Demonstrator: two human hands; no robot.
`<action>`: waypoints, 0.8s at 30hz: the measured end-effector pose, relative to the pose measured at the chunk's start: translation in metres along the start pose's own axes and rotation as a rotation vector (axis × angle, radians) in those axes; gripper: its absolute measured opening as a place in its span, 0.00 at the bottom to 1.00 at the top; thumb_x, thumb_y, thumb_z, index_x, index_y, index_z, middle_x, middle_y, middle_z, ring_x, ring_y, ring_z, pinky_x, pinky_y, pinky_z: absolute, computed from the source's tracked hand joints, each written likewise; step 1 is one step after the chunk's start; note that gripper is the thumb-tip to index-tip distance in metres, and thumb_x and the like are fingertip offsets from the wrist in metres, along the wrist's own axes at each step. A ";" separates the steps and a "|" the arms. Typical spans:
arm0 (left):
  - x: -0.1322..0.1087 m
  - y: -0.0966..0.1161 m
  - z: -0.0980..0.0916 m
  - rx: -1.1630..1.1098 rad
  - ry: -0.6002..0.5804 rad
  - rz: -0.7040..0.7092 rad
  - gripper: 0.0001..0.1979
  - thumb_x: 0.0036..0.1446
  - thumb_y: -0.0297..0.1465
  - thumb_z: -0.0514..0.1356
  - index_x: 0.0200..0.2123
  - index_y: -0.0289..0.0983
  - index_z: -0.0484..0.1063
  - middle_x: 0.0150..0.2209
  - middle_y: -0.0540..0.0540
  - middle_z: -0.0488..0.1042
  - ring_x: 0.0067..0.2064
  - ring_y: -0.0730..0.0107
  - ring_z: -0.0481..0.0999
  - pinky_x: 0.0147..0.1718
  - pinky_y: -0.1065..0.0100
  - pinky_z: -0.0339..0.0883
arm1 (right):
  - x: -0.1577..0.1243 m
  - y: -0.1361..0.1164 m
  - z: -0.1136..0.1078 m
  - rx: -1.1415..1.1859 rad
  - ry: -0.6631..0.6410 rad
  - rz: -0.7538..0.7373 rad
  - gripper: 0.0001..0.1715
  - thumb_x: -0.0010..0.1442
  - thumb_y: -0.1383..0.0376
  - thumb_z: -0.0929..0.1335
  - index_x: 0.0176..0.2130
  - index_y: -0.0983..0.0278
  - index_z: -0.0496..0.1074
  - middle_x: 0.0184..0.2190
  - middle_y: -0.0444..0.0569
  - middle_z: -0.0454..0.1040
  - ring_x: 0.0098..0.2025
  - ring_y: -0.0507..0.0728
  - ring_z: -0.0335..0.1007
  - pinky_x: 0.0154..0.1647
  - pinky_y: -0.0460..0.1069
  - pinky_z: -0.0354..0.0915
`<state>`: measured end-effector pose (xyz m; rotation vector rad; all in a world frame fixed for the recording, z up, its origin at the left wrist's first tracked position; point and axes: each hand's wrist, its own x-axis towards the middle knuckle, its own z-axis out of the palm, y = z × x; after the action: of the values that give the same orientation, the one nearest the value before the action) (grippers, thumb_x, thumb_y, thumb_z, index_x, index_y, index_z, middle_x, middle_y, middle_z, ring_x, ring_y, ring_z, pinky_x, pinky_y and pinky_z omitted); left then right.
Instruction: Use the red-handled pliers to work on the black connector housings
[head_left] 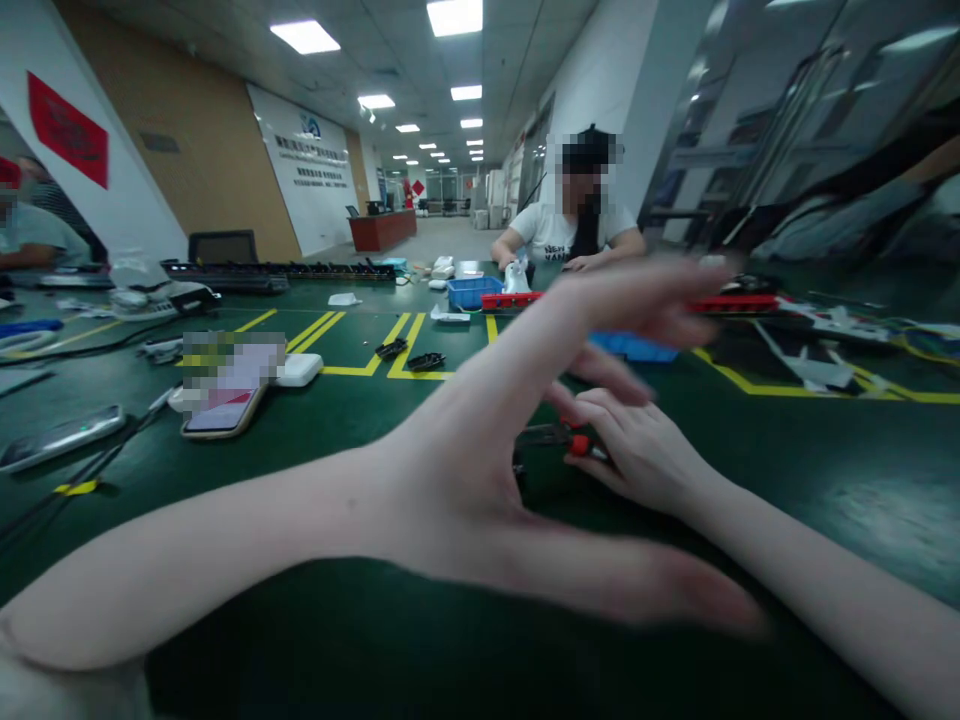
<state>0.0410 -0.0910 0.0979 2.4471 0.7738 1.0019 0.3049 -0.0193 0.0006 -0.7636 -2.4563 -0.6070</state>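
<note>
My left hand [465,480] is raised close to the camera, its thumb and fingers spread wide and slightly blurred. Nothing is in its grasp. Behind it, low over the green table [337,620], my right hand [645,445] is closed around red-handled pliers [579,446]. Their grey metal head points left and is partly covered by my left hand. Two small black parts, one black piece [391,348] and another black piece [426,361], lie on the table beyond my left wrist.
At left lie a phone [229,400], a white case [300,370], another phone [64,440] and black cables [90,470]. Blue bins [475,292] and a long red strip [510,300] stand farther back. A person [574,225] sits opposite. White scraps [821,370] lie at right.
</note>
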 end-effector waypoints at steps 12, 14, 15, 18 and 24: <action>-0.029 -0.089 0.033 0.180 -0.228 -0.089 0.35 0.51 0.41 0.67 0.59 0.39 0.60 0.51 0.42 0.68 0.49 0.55 0.72 0.48 0.57 0.68 | 0.002 -0.002 -0.002 0.054 -0.088 0.104 0.20 0.60 0.52 0.68 0.42 0.66 0.69 0.37 0.55 0.75 0.37 0.60 0.71 0.35 0.53 0.66; -0.032 -0.094 0.035 0.145 -0.221 -0.087 0.33 0.51 0.38 0.67 0.58 0.38 0.61 0.50 0.42 0.69 0.48 0.57 0.73 0.47 0.59 0.69 | 0.002 -0.001 -0.002 0.073 -0.100 0.088 0.20 0.59 0.52 0.68 0.43 0.66 0.69 0.38 0.55 0.75 0.37 0.60 0.72 0.36 0.53 0.67; -0.033 -0.096 0.036 0.127 -0.220 -0.097 0.34 0.50 0.37 0.68 0.58 0.38 0.61 0.49 0.42 0.69 0.48 0.58 0.73 0.47 0.59 0.69 | 0.002 -0.001 -0.002 0.087 -0.106 0.083 0.20 0.59 0.53 0.68 0.43 0.66 0.69 0.38 0.55 0.75 0.38 0.60 0.72 0.37 0.53 0.67; -0.034 -0.105 0.039 0.084 -0.232 -0.128 0.30 0.51 0.35 0.67 0.56 0.38 0.64 0.46 0.44 0.71 0.47 0.59 0.72 0.47 0.60 0.68 | 0.002 0.000 -0.002 0.132 -0.126 0.083 0.20 0.58 0.53 0.69 0.43 0.65 0.70 0.39 0.54 0.76 0.39 0.60 0.73 0.38 0.53 0.68; -0.032 -0.112 0.041 0.000 -0.209 -0.155 0.18 0.56 0.34 0.64 0.50 0.37 0.70 0.44 0.44 0.70 0.43 0.63 0.72 0.44 0.62 0.68 | 0.002 -0.001 -0.003 0.121 -0.116 0.063 0.21 0.58 0.53 0.69 0.45 0.65 0.70 0.41 0.56 0.76 0.42 0.61 0.72 0.41 0.56 0.69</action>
<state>0.0133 -0.0299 -0.0057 2.4000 0.8747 0.6775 0.3040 -0.0203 0.0036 -0.8450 -2.5370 -0.3968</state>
